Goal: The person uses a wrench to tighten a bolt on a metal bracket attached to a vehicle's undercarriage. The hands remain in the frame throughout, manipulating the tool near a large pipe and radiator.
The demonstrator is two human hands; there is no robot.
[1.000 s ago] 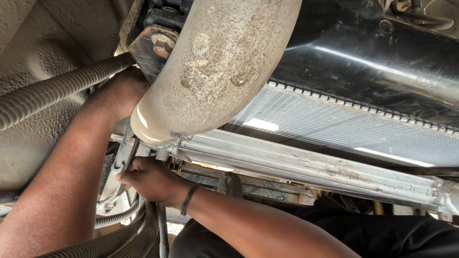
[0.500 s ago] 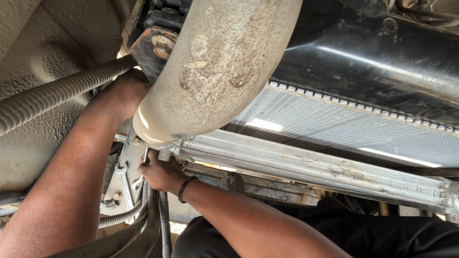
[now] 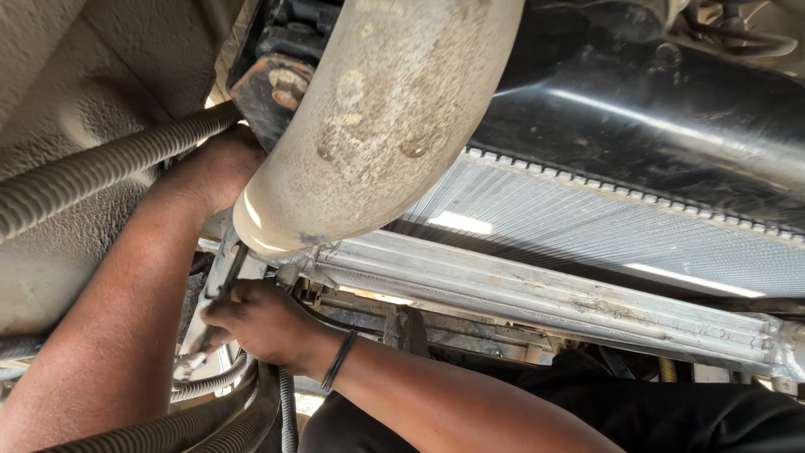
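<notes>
The wrench (image 3: 220,289) is a slim steel bar, dull and grimy, running steeply from a lower end near the ribbed hoses up toward the bracket under the big pipe; its head is hidden behind that pipe, so what it bites on cannot be told. It looks rigid and fairly light for its length, and the film of dust and grease on it would likely make it slippery, so a grip around the shank near the free end, where leverage is best, seems the sensible place to take it. The right hand (image 3: 264,323) is clenched around that lower shank, knuckles toward the camera, a dark band on its wrist. The left hand (image 3: 220,172) reaches up behind the pipe, its fingers out of sight, so whether it grips anything cannot be told; it lies against the dark rusty bracket (image 3: 272,88) with its bolt heads. The large dusty pipe (image 3: 377,126) curves across the middle and hangs just in front of both hands. Corrugated hoses (image 3: 101,172) pass beside the left forearm, and more run below the right hand. To the right stretch the finned radiator (image 3: 604,231), thin-walled and easily dented by the look of it, and its aluminium frame rail (image 3: 537,298) beneath, with a black tank (image 3: 671,109) above.
</notes>
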